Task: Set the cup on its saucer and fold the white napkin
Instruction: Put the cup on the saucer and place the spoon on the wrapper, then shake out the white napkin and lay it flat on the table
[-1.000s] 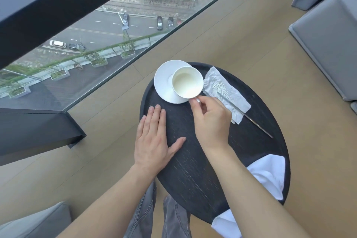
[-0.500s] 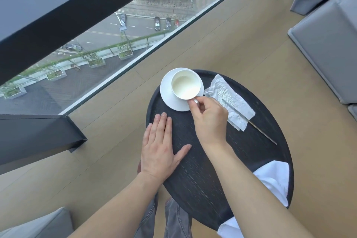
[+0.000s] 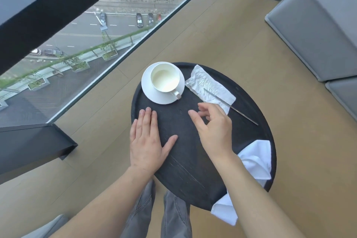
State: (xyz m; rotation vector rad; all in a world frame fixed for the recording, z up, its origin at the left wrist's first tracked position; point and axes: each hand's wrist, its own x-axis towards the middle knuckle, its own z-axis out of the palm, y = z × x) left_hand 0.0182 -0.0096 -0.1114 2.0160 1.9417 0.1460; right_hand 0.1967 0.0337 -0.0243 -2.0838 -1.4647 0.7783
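A white cup [image 3: 164, 79] stands upright on its white saucer [image 3: 152, 94] at the far left of the round black table [image 3: 185, 152], handle pointing toward me. My right hand [image 3: 214, 127] hovers just short of the handle, fingers apart and holding nothing. My left hand [image 3: 147, 141] lies flat on the table's left side. The white cloth napkin [image 3: 257, 158] lies crumpled at the table's near right edge, partly hidden by my right forearm and hanging over the rim.
A crinkled white paper wrapper [image 3: 209, 86] lies right of the saucer with a thin metal stick [image 3: 241, 114] across it. A grey sofa [image 3: 316, 25] stands at right. A floor-to-ceiling window [image 3: 96, 30] runs along the left. My legs show below the table.
My right hand has let go of the cup handle and pulled back toward me, fingers spreading. The cup now rests centred on the saucer. My left hand stays flat.
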